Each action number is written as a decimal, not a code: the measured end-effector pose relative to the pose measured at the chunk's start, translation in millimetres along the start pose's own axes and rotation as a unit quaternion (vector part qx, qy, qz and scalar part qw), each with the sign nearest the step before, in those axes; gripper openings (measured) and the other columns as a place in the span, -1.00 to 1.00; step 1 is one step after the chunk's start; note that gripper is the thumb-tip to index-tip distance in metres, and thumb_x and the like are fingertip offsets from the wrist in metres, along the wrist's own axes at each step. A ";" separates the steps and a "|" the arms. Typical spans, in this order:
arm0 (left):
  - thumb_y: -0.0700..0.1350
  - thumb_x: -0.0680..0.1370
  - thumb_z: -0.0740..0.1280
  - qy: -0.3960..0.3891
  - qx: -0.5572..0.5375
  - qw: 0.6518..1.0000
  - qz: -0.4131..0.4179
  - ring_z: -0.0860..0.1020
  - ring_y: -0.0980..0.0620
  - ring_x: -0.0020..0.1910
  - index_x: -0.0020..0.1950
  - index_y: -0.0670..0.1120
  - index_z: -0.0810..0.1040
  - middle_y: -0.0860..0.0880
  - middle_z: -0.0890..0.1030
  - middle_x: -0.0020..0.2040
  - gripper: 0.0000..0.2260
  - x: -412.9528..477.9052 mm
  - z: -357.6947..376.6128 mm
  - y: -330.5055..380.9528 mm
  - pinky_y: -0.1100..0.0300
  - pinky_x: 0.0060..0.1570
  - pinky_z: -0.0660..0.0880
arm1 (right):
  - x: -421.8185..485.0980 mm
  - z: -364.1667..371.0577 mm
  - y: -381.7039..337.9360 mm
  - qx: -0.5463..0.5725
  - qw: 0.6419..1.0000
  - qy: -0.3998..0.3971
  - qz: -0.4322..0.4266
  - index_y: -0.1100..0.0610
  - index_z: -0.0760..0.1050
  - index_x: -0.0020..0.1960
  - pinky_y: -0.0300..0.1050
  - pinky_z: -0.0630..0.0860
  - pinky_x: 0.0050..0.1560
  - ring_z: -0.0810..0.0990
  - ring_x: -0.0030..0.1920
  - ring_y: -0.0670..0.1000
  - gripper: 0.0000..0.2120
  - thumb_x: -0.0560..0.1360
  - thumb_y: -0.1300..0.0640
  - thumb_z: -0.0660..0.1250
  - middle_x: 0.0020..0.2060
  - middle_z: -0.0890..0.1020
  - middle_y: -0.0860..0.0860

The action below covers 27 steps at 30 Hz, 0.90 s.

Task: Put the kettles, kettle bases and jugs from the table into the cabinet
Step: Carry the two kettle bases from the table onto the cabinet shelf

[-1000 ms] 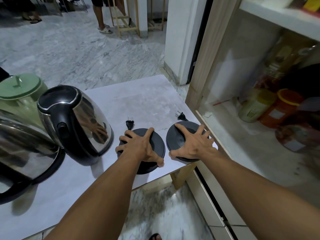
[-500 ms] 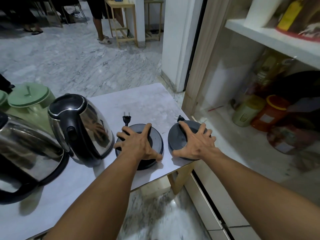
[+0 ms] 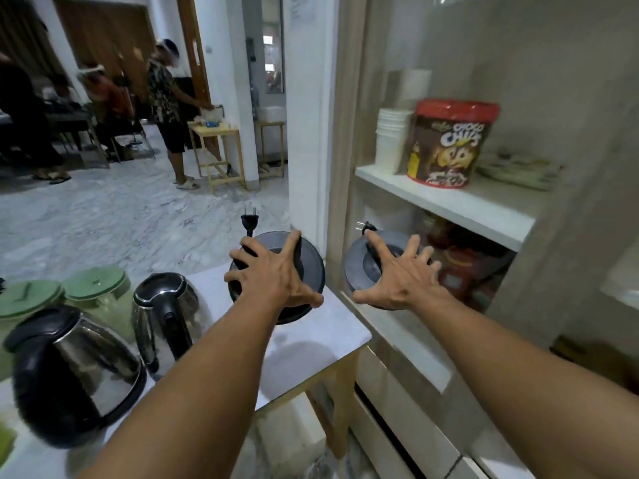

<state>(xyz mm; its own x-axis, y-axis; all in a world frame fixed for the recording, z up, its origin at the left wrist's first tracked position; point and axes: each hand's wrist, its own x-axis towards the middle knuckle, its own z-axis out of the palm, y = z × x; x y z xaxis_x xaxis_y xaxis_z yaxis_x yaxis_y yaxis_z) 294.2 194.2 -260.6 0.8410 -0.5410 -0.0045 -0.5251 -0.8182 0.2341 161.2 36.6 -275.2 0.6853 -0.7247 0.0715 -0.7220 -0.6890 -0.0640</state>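
At lower left of the frame, two steel kettles [image 3: 79, 371] [image 3: 169, 312] and two green jugs [image 3: 95, 292] [image 3: 24, 302] wait on the bench [image 3: 311, 344], untouched. At centre, my left hand [image 3: 276, 281] is spread over one black kettle base [image 3: 307, 267], grip clamped on its rim, lifted clear above the bench edge. My right hand [image 3: 401, 278] holds the second kettle base [image 3: 359, 271] the same way, at the mouth of the cabinet [image 3: 446, 205], level with its lower shelf. Both plugs [image 3: 249, 223] [image 3: 364, 227] stick out beyond my fingers. By my reckoning nothing is stowed yet: the bases go first, four pieces to follow.
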 end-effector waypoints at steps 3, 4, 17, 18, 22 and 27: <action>0.38 0.03 0.49 0.023 -0.007 0.999 0.043 0.08 -0.48 0.32 0.39 0.37 -0.09 -0.34 -0.01 0.39 0.09 -20.3 -38.5 22.3 -0.42 0.12 0.30 | -32.7 -46.7 14.0 -0.002 0.999 0.044 0.028 -0.36 -0.33 0.48 0.35 0.20 0.32 0.08 0.42 0.49 0.13 0.17 -0.49 0.34 0.50 -0.10 0.39; 0.38 0.03 0.49 0.032 -0.010 0.998 0.061 0.08 -0.48 0.32 0.39 0.36 -0.09 -0.34 -0.01 0.38 0.08 -27.2 -49.8 29.6 -0.42 0.12 0.30 | -44.8 -60.9 19.0 -0.007 0.997 0.065 0.043 -0.36 -0.32 0.48 0.33 0.22 0.28 0.13 0.39 0.47 0.13 0.16 -0.49 0.34 0.49 -0.06 0.40; 0.39 0.07 0.52 0.011 -0.032 0.931 0.364 -0.03 -0.51 0.40 0.42 0.35 -0.10 -0.35 -0.12 0.47 0.11 -164.6 -113.3 132.6 -0.48 0.17 0.23 | -272.2 -163.0 99.4 -0.051 0.925 0.143 0.350 -0.33 -0.32 0.51 0.30 0.25 0.28 0.16 0.38 0.48 0.14 0.18 -0.52 0.32 0.48 -0.01 0.39; 0.38 0.08 0.52 0.004 -0.032 0.922 0.386 -0.04 -0.51 0.40 0.43 0.35 -0.11 -0.35 -0.14 0.47 0.11 -180.0 -112.5 144.8 -0.47 0.18 0.22 | -290.8 -166.5 106.7 -0.056 0.917 0.142 0.368 -0.33 -0.31 0.51 0.30 0.24 0.28 0.16 0.38 0.48 0.13 0.19 -0.52 0.31 0.48 -0.02 0.39; 0.39 0.10 0.52 -0.019 -0.034 0.884 0.466 -0.05 -0.51 0.41 0.45 0.31 -0.08 -0.37 -0.13 0.47 0.10 -241.5 -104.1 196.6 -0.46 0.18 0.23 | -352.2 -178.5 143.3 -0.068 0.889 0.137 0.432 -0.32 -0.32 0.52 0.33 0.23 0.30 0.15 0.40 0.47 0.13 0.21 -0.57 0.30 0.49 -0.05 0.38; 0.43 0.10 0.49 -0.031 -0.019 0.848 0.528 -0.05 -0.51 0.41 0.46 0.30 -0.11 -0.37 -0.13 0.48 0.12 -295.6 -87.6 264.8 -0.47 0.18 0.23 | -404.3 -187.0 203.8 -0.074 0.856 0.139 0.493 -0.31 -0.38 0.50 0.33 0.23 0.29 0.14 0.42 0.47 0.17 0.17 -0.62 0.26 0.51 -0.08 0.39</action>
<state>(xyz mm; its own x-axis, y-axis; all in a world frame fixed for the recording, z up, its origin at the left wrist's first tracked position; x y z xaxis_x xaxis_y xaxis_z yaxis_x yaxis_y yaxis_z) -82.0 154.4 -112.1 -0.1051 -0.9786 0.1771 -0.9759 0.1358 0.1708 -280.9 190.7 -131.0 -0.2977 -0.9095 0.2902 -0.9546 0.2793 -0.1041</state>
